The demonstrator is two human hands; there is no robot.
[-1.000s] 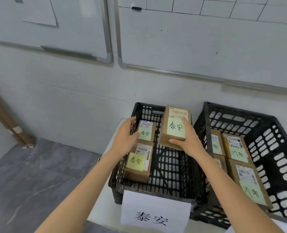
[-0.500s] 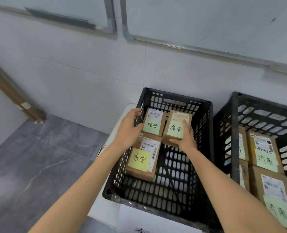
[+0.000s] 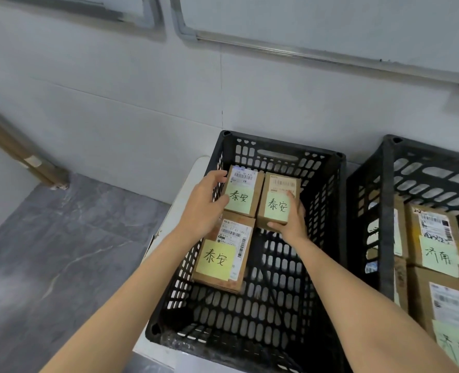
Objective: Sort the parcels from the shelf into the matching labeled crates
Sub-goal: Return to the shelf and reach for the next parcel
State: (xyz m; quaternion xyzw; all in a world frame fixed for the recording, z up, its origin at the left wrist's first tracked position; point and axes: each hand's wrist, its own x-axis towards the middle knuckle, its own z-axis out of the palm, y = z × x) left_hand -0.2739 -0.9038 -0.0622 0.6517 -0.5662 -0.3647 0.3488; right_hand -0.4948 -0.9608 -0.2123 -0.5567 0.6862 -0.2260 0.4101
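1. Your right hand (image 3: 290, 222) holds a small brown cardboard parcel with a green note (image 3: 278, 201) at the back of the black plastic crate (image 3: 327, 238).
2. Your left hand (image 3: 204, 208) grips the brown parcel beside it (image 3: 243, 191).
3. Push the two snug together, flat on the bottom.
4. Then let go gently so both stay put.

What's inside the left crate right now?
Left crate: three parcels labeled 泰安, near-left, back-left, back-right held by right hand. Left hand hides part of the left pair.
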